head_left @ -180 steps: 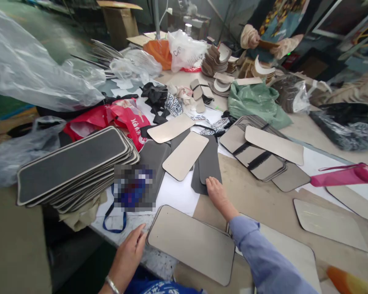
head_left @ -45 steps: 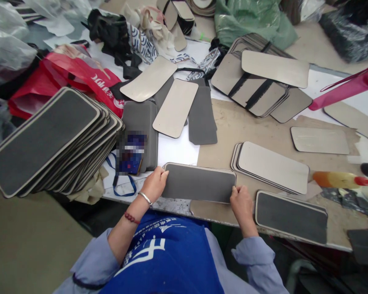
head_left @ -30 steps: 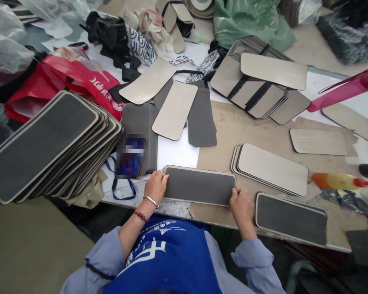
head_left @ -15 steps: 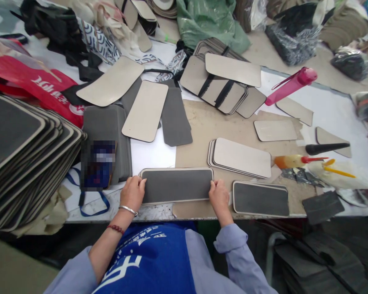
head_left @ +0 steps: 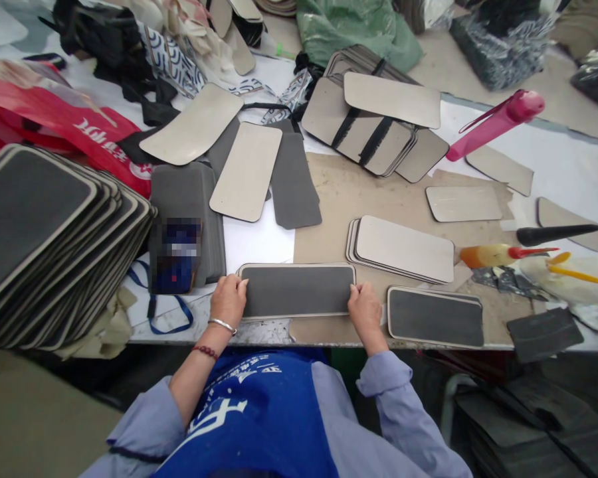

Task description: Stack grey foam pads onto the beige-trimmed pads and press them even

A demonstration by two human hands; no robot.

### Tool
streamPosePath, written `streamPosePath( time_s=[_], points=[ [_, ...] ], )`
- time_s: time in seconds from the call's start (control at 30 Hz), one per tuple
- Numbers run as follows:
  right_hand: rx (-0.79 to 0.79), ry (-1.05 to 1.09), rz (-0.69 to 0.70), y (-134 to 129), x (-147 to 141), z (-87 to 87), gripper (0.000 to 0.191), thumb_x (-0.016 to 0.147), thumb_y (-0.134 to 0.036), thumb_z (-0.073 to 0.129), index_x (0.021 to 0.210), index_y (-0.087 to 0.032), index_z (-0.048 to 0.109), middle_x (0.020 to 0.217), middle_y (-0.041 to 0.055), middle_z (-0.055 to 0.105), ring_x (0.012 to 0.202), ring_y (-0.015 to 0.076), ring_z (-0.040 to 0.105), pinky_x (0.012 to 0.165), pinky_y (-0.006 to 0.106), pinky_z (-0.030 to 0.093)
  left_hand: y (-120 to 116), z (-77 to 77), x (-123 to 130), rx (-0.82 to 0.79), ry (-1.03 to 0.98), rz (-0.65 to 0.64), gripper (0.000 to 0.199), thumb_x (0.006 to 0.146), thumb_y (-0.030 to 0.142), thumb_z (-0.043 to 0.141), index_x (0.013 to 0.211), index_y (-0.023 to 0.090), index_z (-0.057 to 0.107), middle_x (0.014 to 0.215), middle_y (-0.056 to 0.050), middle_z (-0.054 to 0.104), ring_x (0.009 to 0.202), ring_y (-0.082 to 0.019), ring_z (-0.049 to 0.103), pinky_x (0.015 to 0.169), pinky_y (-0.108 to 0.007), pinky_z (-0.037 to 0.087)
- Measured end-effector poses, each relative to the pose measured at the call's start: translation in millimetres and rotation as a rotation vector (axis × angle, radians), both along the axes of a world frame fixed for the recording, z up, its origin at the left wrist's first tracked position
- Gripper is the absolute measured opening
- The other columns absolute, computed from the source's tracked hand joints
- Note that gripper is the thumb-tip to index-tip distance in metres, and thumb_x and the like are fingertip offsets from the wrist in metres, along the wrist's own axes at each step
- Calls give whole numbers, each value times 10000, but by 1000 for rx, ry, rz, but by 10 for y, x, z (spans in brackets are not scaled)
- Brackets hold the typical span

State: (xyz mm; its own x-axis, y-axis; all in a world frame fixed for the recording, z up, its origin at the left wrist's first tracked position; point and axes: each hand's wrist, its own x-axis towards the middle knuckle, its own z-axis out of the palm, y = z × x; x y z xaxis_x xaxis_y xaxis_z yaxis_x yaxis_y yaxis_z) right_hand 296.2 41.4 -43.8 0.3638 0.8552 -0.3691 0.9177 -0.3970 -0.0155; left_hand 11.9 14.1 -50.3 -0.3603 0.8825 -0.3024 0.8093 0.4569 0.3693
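A long dark grey panel with a beige rim lies level at the table's front edge, between my hands. My left hand is closed on its left end, thumb on top. Its right end is pinched by my right hand; the fingers beneath are hidden. Just right of that hand lies a shorter grey panel with the same beige rim, with another piece partly showing under it. Behind it is a small stack of beige panels.
At the left stands a tall stack of rimmed grey panels. A phone rests on grey sheets. Farther back are strapped beige panels and a pink bottle. Glue bottles and a black-handled tool lie at the right.
The whole scene sits slightly higher and, for the most part, farther right in view, as the camera has shifted. Both hands keep the same hold on the long panel.
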Motion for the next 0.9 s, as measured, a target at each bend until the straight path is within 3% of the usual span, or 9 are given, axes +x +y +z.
streamPosePath(
  time_s=[0.9],
  points=[
    [27, -13, 25, -29, 23, -37, 166, 923, -290, 440, 892, -153, 527, 856, 72, 631, 772, 183, 586, 592, 266, 267, -29, -110, -56, 132, -85, 64, 244, 779, 261, 548, 596, 231, 391, 626, -8, 500, 689, -196, 515, 671, -300, 396]
  ],
)
